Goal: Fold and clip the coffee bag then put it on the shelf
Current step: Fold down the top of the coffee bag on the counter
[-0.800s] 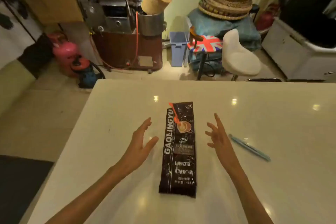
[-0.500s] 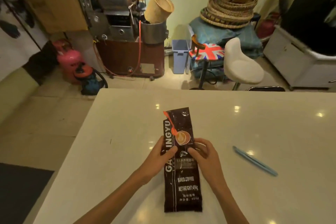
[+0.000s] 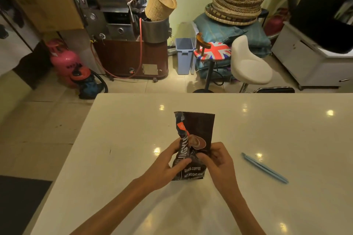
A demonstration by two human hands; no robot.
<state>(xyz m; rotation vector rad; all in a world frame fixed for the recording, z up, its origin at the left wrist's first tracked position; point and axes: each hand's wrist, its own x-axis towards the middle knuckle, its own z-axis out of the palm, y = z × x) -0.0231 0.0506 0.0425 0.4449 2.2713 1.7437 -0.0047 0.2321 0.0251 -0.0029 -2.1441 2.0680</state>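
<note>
A dark brown coffee bag with white lettering and a coffee-cup picture stands upright on the white table, its base on the surface. My left hand grips its left side around the middle. My right hand grips the right side at the same height. The bag's upper part rises free above my fingers, crumpled along its left edge. A long light-blue bag clip lies flat on the table to the right of my right hand, apart from it.
Beyond the table's far edge stand a white stool, a flag-patterned stool, a blue bin, a coffee roasting machine and a pink gas cylinder. No shelf is in view.
The bag lay flat with my open hands either side of it; both hands then closed on its middle and raised it upright on its base.
</note>
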